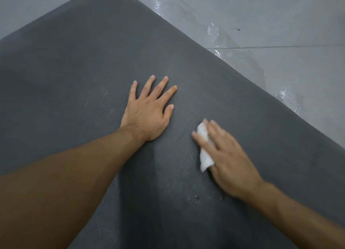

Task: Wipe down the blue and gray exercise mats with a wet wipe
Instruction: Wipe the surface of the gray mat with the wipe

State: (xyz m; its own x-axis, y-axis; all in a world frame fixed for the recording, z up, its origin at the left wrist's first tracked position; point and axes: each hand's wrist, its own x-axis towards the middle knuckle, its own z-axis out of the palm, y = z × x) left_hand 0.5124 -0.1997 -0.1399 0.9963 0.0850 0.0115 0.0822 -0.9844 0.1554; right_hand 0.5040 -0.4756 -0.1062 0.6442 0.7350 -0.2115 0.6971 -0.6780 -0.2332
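Nearest the camera, two bare forearms reach out over the gray mat, which fills most of the view and is the only mat visible; no blue one shows. On the near right, the right hand lies low on the mat with one white wet wipe bunched under it. The wad shows between thumb and forefinger, so it looks pinched there and pressed to the surface, though blur hides the finer detail. A little farther and to the left, the left hand rests palm down with fingers spread and straight, holding nothing, seemingly bracing the mat. It is just beside the wipe but not touching it.

The mat's long axis seems to follow its straight right edge, running from near right to far centre. From the wipe, most of the surface lies ahead and leftward, past the bracing hand, while a narrower strip lies to the right toward that edge. The wiping hand is the nearer one to that strip.

Beyond the edge is gray tiled floor, with crinkled clear plastic film alongside the mat.
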